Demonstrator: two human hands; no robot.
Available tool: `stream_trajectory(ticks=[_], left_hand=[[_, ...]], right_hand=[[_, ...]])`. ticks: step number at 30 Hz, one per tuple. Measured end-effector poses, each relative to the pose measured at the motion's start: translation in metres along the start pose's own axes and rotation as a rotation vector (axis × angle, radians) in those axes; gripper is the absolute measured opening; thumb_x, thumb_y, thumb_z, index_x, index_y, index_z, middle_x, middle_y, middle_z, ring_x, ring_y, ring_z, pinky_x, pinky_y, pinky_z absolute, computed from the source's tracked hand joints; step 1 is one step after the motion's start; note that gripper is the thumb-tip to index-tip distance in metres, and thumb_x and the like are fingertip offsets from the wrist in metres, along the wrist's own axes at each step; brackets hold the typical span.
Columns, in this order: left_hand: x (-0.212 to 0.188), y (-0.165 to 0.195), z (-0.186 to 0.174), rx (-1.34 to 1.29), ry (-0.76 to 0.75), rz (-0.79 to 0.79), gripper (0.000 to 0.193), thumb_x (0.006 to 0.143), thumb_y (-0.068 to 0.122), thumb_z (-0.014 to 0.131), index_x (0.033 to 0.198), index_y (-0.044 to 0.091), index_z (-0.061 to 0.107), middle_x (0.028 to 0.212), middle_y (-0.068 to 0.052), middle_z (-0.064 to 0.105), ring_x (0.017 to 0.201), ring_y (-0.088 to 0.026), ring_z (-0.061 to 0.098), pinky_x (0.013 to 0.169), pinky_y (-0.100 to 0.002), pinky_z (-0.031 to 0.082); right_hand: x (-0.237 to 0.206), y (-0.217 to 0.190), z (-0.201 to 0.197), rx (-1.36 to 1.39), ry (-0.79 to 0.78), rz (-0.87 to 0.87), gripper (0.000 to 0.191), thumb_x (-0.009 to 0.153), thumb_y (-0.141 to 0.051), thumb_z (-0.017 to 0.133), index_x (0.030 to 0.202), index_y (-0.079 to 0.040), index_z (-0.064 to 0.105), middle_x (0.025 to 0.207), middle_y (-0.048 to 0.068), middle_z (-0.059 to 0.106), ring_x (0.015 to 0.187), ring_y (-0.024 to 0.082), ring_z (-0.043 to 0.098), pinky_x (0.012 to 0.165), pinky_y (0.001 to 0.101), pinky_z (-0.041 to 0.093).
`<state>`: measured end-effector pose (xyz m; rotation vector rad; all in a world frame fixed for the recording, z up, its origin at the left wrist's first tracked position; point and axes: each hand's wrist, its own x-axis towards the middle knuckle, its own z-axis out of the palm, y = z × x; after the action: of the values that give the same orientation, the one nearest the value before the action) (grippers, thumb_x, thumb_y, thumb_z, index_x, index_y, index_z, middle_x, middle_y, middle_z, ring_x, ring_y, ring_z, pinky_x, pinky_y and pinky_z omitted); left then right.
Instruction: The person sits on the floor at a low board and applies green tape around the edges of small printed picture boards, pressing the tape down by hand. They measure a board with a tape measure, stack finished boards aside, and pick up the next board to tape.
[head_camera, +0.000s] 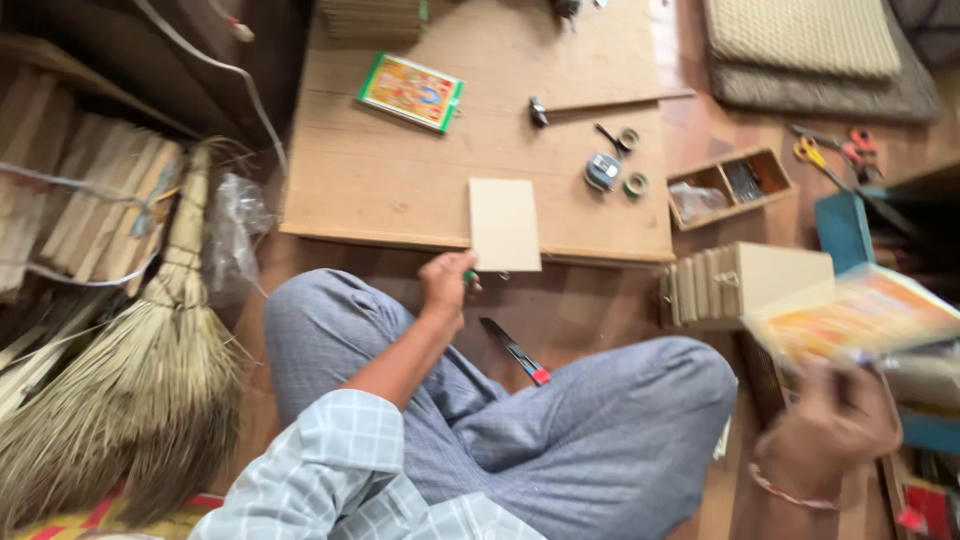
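I sit cross-legged on a wooden floor. My left hand (446, 283) is closed on a small green-tipped object, which is too small to identify, at the near edge of a low wooden board (400, 180), right beside a plain beige card (504, 223). My right hand (830, 425) is blurred and holds up a colourful orange-and-yellow picture sheet (860, 315) at the right. A utility knife (514, 350) with a red end lies on the floor between my knees.
A framed colourful picture (411, 91), tape rolls (634, 184), a tape measure (602, 171) and a small hammer (538, 111) lie on the board. A wooden compartment box (730, 185), stacked boards (740, 282), scissors (835, 152), cushions (810, 50) and a broom (150, 350) surround me.
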<state>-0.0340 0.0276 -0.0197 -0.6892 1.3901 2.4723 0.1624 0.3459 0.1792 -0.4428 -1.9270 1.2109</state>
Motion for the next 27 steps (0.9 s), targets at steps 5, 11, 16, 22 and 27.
stream_trajectory(ticks=[5, 11, 16, 22, 27], left_hand=[[-0.031, 0.040, 0.007, 0.311, 0.141, 0.256, 0.017, 0.089, 0.020, 0.078, 0.084, 0.005, 0.071, 0.069, -0.006, 0.063, 0.059, -0.013, 0.055, 0.051, -0.031, 0.045], [-0.066, 0.090, 0.013, 0.667, -0.246, 0.869, 0.027, 0.084, 0.025, 0.081, 0.093, 0.002, 0.073, 0.094, -0.015, 0.076, 0.074, -0.016, 0.069, 0.064, -0.034, 0.055], [-0.063, 0.078, 0.021, 0.785, -0.361, 0.715, 0.012, 0.085, 0.018, 0.080, 0.088, 0.006, 0.081, 0.078, -0.010, 0.076, 0.067, -0.015, 0.069, 0.061, -0.032, 0.052], [-0.015, 0.059, 0.011, 0.094, -0.345, 0.070, 0.014, 0.085, 0.012, 0.081, 0.082, -0.001, 0.077, 0.067, -0.004, 0.070, 0.053, -0.007, 0.057, 0.049, -0.024, 0.044], [0.004, 0.054, 0.016, 0.194, -0.298, -0.058, 0.020, 0.085, 0.017, 0.084, 0.084, -0.001, 0.076, 0.066, -0.007, 0.066, 0.053, -0.012, 0.057, 0.048, -0.029, 0.044]], right_hand=[[0.013, -0.047, 0.117, -0.225, -0.676, -0.116, 0.018, 0.095, 0.002, 0.068, 0.113, -0.002, 0.071, 0.098, 0.009, 0.067, 0.085, 0.014, 0.064, 0.073, 0.0255, 0.052], [0.033, -0.082, 0.208, -0.717, -1.094, -0.687, 0.032, 0.076, -0.001, 0.073, 0.103, -0.017, 0.079, 0.093, 0.006, 0.069, 0.092, 0.027, 0.068, 0.090, 0.0427, 0.050], [0.030, -0.073, 0.245, -0.588, -1.164, -0.885, 0.036, 0.065, -0.013, 0.082, 0.101, -0.013, 0.076, 0.095, 0.008, 0.068, 0.097, 0.027, 0.068, 0.102, 0.0481, 0.047], [0.025, -0.001, 0.249, 0.032, -0.746, 0.214, 0.023, 0.094, -0.011, 0.078, 0.114, -0.001, 0.073, 0.100, 0.004, 0.073, 0.088, 0.011, 0.065, 0.077, 0.0260, 0.054], [0.018, 0.055, 0.255, 0.250, -0.831, 0.668, 0.024, 0.088, -0.008, 0.078, 0.109, 0.004, 0.076, 0.088, 0.004, 0.075, 0.068, 0.007, 0.062, 0.059, 0.0207, 0.049]])
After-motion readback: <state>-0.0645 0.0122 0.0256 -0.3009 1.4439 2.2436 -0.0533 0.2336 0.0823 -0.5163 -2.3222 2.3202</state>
